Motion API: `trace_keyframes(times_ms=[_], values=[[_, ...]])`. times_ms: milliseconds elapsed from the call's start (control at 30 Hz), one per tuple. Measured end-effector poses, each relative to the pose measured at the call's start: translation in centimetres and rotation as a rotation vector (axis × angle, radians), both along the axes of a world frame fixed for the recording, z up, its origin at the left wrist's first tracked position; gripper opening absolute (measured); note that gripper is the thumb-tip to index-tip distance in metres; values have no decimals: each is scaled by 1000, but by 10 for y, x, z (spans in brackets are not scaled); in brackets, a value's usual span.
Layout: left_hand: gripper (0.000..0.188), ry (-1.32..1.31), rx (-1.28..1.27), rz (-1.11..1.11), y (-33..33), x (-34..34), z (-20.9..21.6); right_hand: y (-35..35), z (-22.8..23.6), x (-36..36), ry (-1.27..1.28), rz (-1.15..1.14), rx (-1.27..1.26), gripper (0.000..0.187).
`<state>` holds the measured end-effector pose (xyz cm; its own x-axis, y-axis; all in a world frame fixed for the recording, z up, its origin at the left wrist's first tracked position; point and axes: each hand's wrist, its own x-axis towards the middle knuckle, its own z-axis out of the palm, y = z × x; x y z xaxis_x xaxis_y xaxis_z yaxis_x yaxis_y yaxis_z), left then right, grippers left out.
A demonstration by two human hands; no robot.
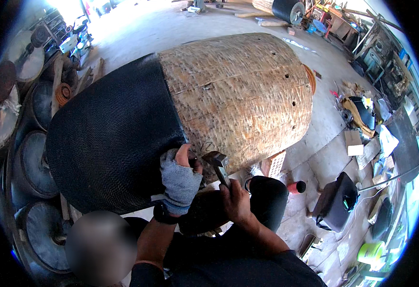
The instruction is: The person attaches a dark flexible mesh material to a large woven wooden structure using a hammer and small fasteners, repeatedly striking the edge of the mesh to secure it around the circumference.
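Observation:
A big drum (238,91) lies on its side in front of me, its right part bare, scored wood. A black mesh strip covering (109,138) wraps its left part. My left hand (180,177), in a grey fingerless glove, presses on the lower edge of the black covering where it meets the wood. My right hand (236,201) grips the handle of a hammer (217,162), whose metal head sits against the wood just right of my left fingers.
Several round discs and wheels (32,162) are stacked along the left. A black box (336,201), a red-and-black can (295,187), paper scraps and tools lie on the concrete floor at the right. Another part-black roll (283,8) lies far back.

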<state>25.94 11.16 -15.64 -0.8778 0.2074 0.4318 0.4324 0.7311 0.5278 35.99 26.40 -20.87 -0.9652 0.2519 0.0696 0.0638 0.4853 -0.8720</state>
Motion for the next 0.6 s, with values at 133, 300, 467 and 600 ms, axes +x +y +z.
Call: trace_keyframes(times_ms=[133, 300, 467, 600], values=[[69, -21, -18, 49, 7, 0, 1, -3, 8, -2, 92, 29, 40, 18], [71, 111, -55, 49, 6, -1, -3, -2, 14, -4, 54, 70, 127, 19], [67, 55, -40, 68, 10, 1, 3, 1, -5, 0, 28, 101, 212, 21], [66, 120, -76, 72, 12, 2, 10, -1, -4, -3, 110, 58, 257, 19]])
